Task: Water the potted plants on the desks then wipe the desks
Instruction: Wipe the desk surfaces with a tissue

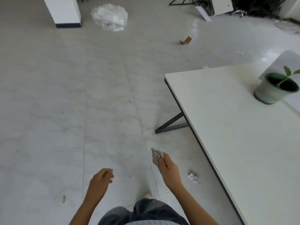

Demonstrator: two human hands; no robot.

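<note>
A white desk (235, 120) with black legs fills the right side. On its far right stands a pale green pot (269, 93) holding a small seedling (286, 75). My right hand (168, 171) hangs over the floor left of the desk's edge, shut on a crumpled grey cloth (156, 155). My left hand (101, 181) is lower left, fingers loosely curled and holding nothing.
Grey tiled floor stretches ahead. A crumpled wrapper (193, 177) lies by the desk edge, a cardboard scrap (185, 40) further off, a clear plastic bag (109, 17) near a white pillar (62, 12). Tangled cables and desk frames sit at the top right.
</note>
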